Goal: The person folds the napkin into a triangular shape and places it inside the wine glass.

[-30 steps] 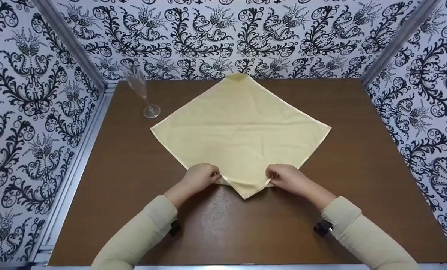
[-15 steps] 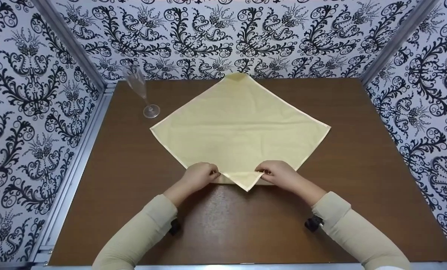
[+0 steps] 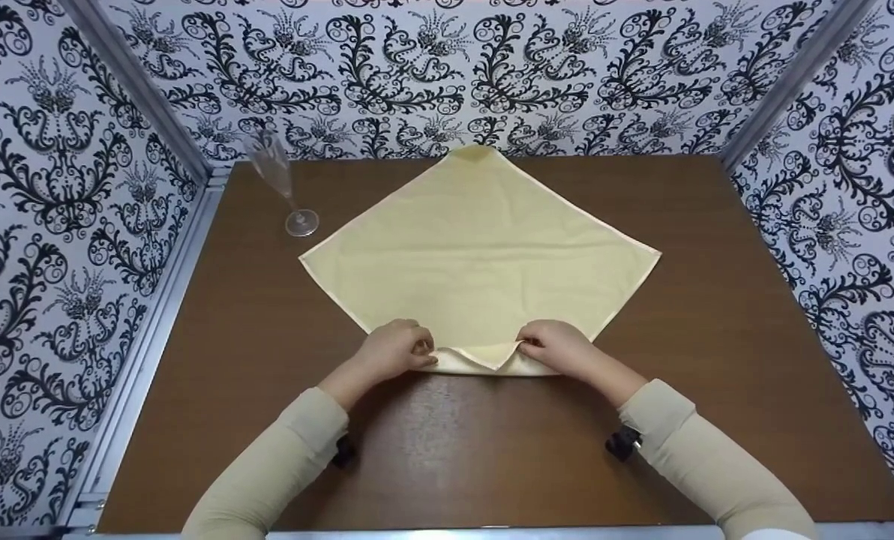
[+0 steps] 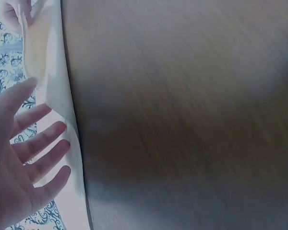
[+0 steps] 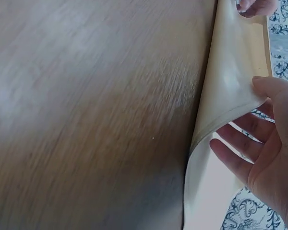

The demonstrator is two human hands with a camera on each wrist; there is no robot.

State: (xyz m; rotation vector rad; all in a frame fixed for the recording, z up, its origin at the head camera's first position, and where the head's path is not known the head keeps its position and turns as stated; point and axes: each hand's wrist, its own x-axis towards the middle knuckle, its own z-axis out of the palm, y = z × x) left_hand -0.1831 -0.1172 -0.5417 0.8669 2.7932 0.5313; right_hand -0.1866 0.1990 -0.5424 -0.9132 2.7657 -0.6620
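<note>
A pale yellow cloth napkin (image 3: 477, 225) with a light hem lies diamond-wise on the brown table, its near corner folded under a straight front edge with the tip showing as a small flap. My left hand (image 3: 391, 349) is at the left end of this fold. In the left wrist view its fingers (image 4: 43, 141) are spread and loosely straight, the thumb tip apart from them at the cloth. At the right end, my right hand (image 3: 559, 346) pinches the flap's edge between thumb and index finger. Its other fingers (image 5: 237, 143) extend loosely beneath the cloth in the right wrist view.
A clear champagne flute (image 3: 274, 176) stands at the back left of the table (image 3: 717, 337), near the napkin's left corner. Black-and-white patterned walls (image 3: 432, 75) with metal posts enclose the back and sides. The napkin's far corner reaches the back wall.
The napkin's near tip has drawn back away from me and the front fold has become fuller. My right hand has shifted left; my left hand has moved slightly back and loosened its fingers.
</note>
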